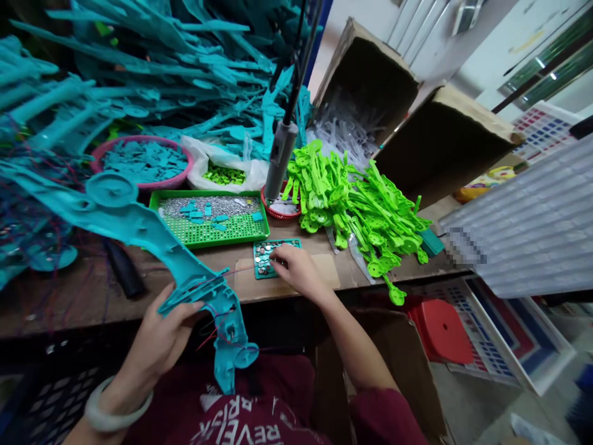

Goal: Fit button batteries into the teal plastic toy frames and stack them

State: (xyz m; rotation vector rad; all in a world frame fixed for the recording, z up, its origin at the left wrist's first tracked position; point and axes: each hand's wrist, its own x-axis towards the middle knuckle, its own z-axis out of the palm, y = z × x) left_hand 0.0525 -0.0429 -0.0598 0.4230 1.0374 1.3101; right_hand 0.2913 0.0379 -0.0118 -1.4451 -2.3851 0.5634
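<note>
Teal molded part (185,262): long, tilted, held up over the near bench edge, lower end hanging above the lap. Clock is read from that part, 12 straight ahead. Left hand (160,337) is at about 7, thumb and fingers closed around one edge, firm by the look of it. Right hand (296,266) is at 3, fingers bent over a small teal tray (294,243) of round pieces; can't tell how wide the fingertips are parted or whether they have hold of anything.

Risks, my judgement: red wires (222,316) hang loose on the part and could snag or pull free if it gets turned. One thin line seems to run towards the small tray; a tug there might tip it or scatter pieces. Single-hand hold on a long part, so the far end could swing and knock the green tray (199,233) at 12 to 1, spilling its metal bits. Wire tangle (32,204) between 9 and 10 could hook that far end. Hanging grey tool (282,151) at 1 could get bumped by a lifted part. Lime-green pile (361,204) between 2 and 3 overhangs the bench edge; a forearm brush might drop some.

Hard to make out: right fingertips, masked by the hand; left palm, behind the part; the thin line's ends; the part's far tip, lost in the tangle. Teal heap (162,74) towards 12 is cut off at the top.
</note>
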